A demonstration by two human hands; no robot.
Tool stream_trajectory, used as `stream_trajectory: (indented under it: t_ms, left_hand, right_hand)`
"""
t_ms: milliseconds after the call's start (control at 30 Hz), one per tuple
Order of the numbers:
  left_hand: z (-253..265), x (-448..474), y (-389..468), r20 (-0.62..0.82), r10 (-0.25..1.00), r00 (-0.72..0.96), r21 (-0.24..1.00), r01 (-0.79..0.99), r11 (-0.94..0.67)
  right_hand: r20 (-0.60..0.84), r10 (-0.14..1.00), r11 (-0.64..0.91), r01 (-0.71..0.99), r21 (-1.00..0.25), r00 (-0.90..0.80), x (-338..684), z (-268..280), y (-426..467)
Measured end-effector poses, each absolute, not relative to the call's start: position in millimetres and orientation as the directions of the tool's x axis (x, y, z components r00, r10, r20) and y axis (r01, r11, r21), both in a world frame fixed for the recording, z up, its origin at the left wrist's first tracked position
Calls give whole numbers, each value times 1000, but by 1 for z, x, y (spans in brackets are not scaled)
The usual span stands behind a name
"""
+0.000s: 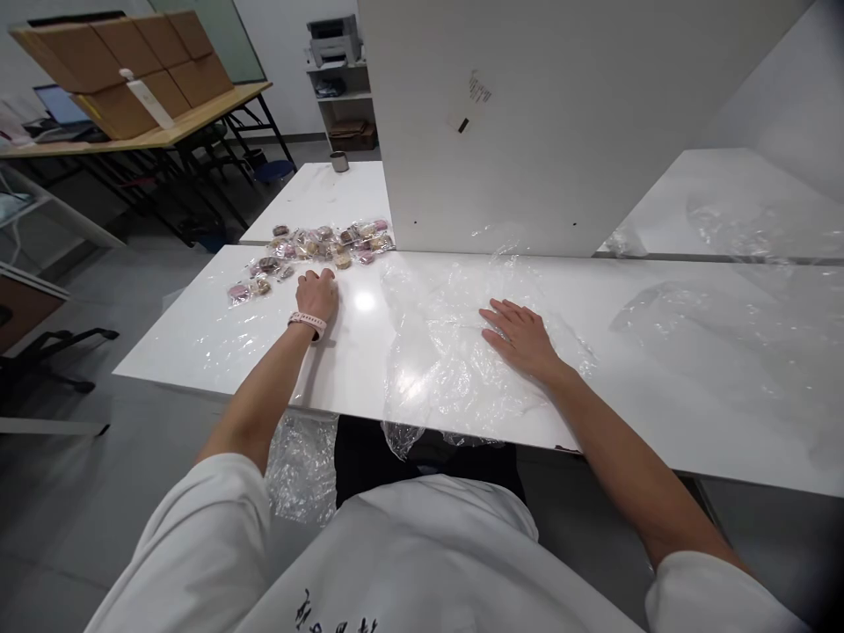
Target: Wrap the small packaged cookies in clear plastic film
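Left of centre in the frame, the left hand rests knuckles-up on a white table, its fingers curled; whether anything is pinched beneath them I cannot tell, as the back of the hand covers the fingertips. A pale pink wristband circles that wrist. Just beyond the hand, toward the upper left, the small wrapped treats lie in a loose cluster, brown, pink and cream in clear wrappers, with a few strewn down the left side of the cluster. Right of centre, the right hand is laid palm-down with fingers extended and slightly apart, grasping nothing, on a crumpled clear plastic sheet that covers the middle of the table and droops over its near edge. More clear film spreads across the right side of the frame, and a bunch of plastic hangs below the tabletop at lower left. A tall white panel stands at the top centre. A metal cup sits left of it, on the white surface behind the treats. At upper left, cardboard boxes and a white bottle stand on a wooden table.
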State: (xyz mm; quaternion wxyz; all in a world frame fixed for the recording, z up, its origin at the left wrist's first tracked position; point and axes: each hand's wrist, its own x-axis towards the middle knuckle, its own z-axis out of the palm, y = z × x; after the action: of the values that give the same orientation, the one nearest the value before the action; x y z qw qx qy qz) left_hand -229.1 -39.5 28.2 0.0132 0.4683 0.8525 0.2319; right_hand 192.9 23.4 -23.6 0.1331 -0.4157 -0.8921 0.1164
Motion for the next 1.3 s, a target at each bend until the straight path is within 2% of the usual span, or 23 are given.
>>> stream_trajectory:
  t_ms: [133,233,300,400,500,533,600,667,733,800,833,933,1000,1067,1200,1300]
  left_hand:
    - [65,-177,-43,311,778,-547,483,795,366]
    - [75,-101,-57,427,835,-347,479,870,117]
    - [64,-46,-70,470,877,-103,469,870,-149]
    - [33,13,-86,284,943,172,420,862,-283]
    - [15,28,-94,91,953,289,342,889,-303]
    - [15,24,-97,71,954,292,328,896,-299]
    - [23,6,-111,131,965,225,324,911,-257]
    - [35,-19,-136,269,963,13,379,918,-119]
    - [42,-44,-172,301,900,-315,540,835,111]
    - [43,-64,-212,56,807,-588,710,592,382]
    - [40,-69,-230,-86,761,-643,735,474,484]
    - [32,-69,-262,-439,723,-533,792,151,592]
    - [28,-59,-261,-555,729,-402,796,-2,605]
    - [26,-50,-248,-575,751,-324,808,-84,583]
    - [32,-40,-220,-493,832,-254,870,-135,474]
    - [47,-39,-209,-382,872,-306,918,-235,320]
  right_hand:
    - [160,791,605,718,-345,-590,192,-24,25]
    - [166,796,600,727,-333,-582,193,-25,26]
    - [161,796,602,731,-322,-584,193,-26,25]
    - [161,803,593,738,-323,-574,195,-26,23]
    - [198,811,582,729,-359,-550,198,-24,24]
    - [224,813,581,723,-375,-537,199,-22,25]
    - [291,822,569,720,-397,-489,206,-16,28]
    - [369,853,506,756,-415,-368,221,-9,25]
    - [444,885,349,826,-442,-136,244,-5,13]
    - [466,879,144,873,-466,104,270,-6,-10]
    - [453,873,58,884,-465,181,282,-9,-23]
    - [352,904,-61,887,-457,244,303,-17,-61]
    - [285,930,-67,869,-490,232,301,-19,-76]
    - [252,950,-30,854,-520,186,287,-18,-82]
    - [265,963,121,810,-574,44,257,-16,-82]
    - [188,973,44,683,-729,137,251,-17,-80]
